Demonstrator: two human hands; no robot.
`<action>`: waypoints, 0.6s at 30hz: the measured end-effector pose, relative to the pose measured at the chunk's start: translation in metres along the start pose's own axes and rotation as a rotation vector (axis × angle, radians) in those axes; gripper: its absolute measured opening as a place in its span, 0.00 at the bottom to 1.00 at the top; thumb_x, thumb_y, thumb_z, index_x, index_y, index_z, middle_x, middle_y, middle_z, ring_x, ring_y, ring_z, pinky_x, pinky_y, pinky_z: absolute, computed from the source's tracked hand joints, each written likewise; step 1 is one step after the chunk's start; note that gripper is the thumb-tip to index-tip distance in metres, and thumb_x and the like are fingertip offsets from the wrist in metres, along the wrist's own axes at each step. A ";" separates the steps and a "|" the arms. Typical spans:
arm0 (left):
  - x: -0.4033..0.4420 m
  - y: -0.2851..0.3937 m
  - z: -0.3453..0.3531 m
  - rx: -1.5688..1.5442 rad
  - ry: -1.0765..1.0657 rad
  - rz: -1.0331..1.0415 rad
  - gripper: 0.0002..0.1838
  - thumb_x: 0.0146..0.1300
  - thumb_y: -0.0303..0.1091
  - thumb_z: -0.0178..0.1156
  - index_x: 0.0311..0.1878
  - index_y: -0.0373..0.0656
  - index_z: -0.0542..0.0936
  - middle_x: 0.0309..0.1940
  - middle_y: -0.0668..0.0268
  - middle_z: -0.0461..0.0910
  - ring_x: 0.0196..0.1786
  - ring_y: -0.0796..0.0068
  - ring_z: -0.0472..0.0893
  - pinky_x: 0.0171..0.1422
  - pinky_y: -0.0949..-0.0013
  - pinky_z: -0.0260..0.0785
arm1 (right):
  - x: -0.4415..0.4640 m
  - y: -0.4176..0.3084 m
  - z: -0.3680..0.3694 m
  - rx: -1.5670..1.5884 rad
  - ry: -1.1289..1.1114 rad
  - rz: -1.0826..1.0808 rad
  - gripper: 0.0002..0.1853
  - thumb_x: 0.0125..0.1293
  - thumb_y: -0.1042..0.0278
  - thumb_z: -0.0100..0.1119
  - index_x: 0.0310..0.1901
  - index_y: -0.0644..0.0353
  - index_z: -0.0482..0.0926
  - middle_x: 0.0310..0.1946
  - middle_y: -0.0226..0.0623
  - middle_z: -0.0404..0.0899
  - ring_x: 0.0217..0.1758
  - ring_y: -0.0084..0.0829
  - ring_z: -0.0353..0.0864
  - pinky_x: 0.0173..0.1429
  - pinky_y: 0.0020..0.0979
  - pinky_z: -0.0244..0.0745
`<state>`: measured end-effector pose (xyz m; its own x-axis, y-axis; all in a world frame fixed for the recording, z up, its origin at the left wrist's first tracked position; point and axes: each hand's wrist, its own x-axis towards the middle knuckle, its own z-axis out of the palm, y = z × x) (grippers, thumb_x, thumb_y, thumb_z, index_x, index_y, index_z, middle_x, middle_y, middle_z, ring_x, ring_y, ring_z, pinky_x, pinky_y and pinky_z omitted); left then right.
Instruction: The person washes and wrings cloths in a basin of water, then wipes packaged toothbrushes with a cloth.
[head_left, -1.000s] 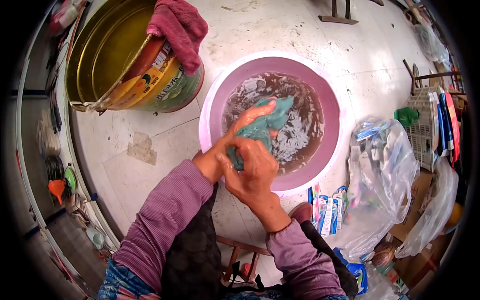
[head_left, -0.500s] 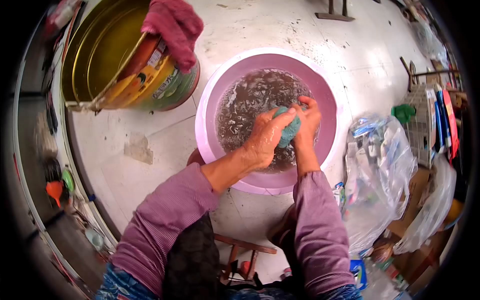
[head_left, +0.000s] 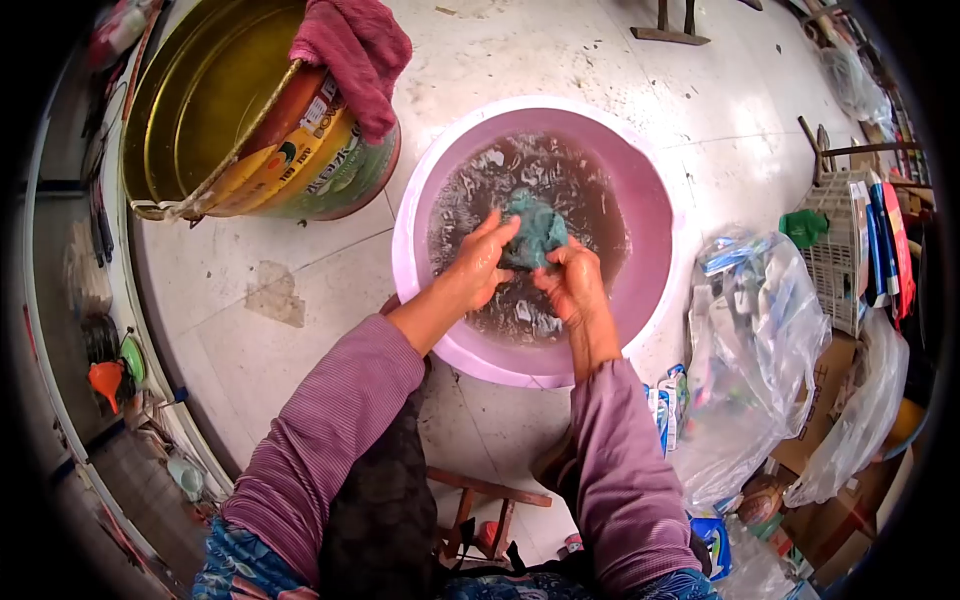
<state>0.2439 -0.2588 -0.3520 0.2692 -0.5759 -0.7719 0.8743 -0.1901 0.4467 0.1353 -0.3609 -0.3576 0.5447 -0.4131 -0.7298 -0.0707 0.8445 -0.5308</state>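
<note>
A wet teal cloth is bunched loosely over dark, sudsy water in a round pink basin. My left hand holds the cloth's left side, its thumb and fingers on either side of the edge. On the lower right of the cloth, my right hand pinches it between thumb and curled fingers. Both hands are wet and inside the basin's rim. Part of the cloth's underside is hidden, and I cannot tell how much of it touches the water.
A large metal bucket with a red cloth over its rim stands at upper left. Clear plastic bags lie to the right, near a white wire basket. A wooden stool is below, between the legs.
The cloth was squeezed into a tight ball between both hands. Now it is looser and spread, the hands have moved apart, and all are slightly further left.
</note>
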 end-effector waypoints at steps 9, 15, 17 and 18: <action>-0.020 0.034 0.018 -0.177 -0.090 0.092 0.16 0.61 0.50 0.61 0.43 0.49 0.75 0.29 0.71 0.75 0.30 0.79 0.74 0.34 0.72 0.69 | -0.098 0.035 0.088 -1.040 0.130 -0.940 0.15 0.57 0.59 0.66 0.32 0.62 0.76 0.16 0.43 0.75 0.18 0.37 0.77 0.24 0.35 0.69; -0.022 0.014 0.029 -0.221 -0.191 0.061 0.14 0.67 0.47 0.53 0.45 0.49 0.77 0.32 0.70 0.76 0.32 0.77 0.77 0.33 0.72 0.74 | -0.058 -0.001 0.082 -1.039 0.470 -1.138 0.12 0.59 0.62 0.60 0.30 0.64 0.83 0.15 0.46 0.77 0.14 0.38 0.78 0.21 0.37 0.72; -0.029 0.003 0.052 -0.262 0.133 0.117 0.15 0.67 0.45 0.52 0.42 0.42 0.78 0.33 0.68 0.78 0.33 0.75 0.79 0.36 0.67 0.75 | -0.037 -0.026 0.067 -1.204 0.557 -0.884 0.15 0.59 0.59 0.61 0.28 0.65 0.83 0.16 0.48 0.78 0.16 0.39 0.78 0.25 0.39 0.73; -0.029 0.002 0.054 -0.260 0.126 0.109 0.15 0.67 0.45 0.52 0.42 0.42 0.78 0.33 0.68 0.78 0.33 0.75 0.79 0.36 0.67 0.75 | -0.026 -0.029 0.057 -1.235 0.588 -0.914 0.17 0.58 0.57 0.61 0.27 0.66 0.82 0.16 0.48 0.78 0.17 0.38 0.78 0.27 0.39 0.73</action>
<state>0.2160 -0.2853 -0.3041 0.4011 -0.4754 -0.7830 0.9071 0.0868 0.4119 0.1712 -0.3552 -0.2989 0.4252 -0.8997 0.0991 -0.6638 -0.3844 -0.6415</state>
